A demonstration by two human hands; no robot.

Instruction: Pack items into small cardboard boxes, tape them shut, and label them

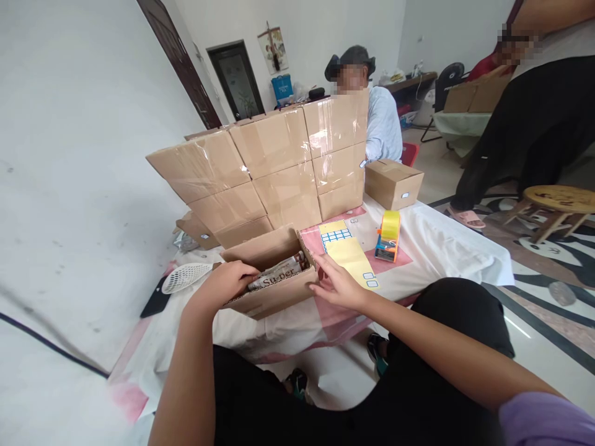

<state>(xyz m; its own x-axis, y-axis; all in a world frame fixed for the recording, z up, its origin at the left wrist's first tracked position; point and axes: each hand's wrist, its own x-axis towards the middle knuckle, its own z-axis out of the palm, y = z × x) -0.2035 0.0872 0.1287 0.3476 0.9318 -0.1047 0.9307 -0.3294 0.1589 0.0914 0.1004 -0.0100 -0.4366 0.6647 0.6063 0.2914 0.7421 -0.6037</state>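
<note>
An open-topped cardboard box [267, 305] sits on the cloth-covered table in front of me. Inside it lies a printed packet [277, 274] lettered "Super"; what lies beneath is hidden. My left hand [230, 282] comes over the box's left end, its bent fingers reaching inside at the packet's left end, gripping nothing that I can see. At the opposite end, my right hand [341, 284] rests against the outside of the box with fingers and thumb apart. Just beyond that hand is a yellow sheet of blue-edged labels [351, 260]. A tape dispenser [388, 236] with yellow tape stands farther right.
Stacked, taped cardboard boxes [281, 167] form a wall behind the open box. A closed box [395, 184] stands at the table's far right corner. On the left lie a white slotted scoop [186, 277] and a black flat object [155, 298]. A person [383, 118] sits behind the stack; another stands right.
</note>
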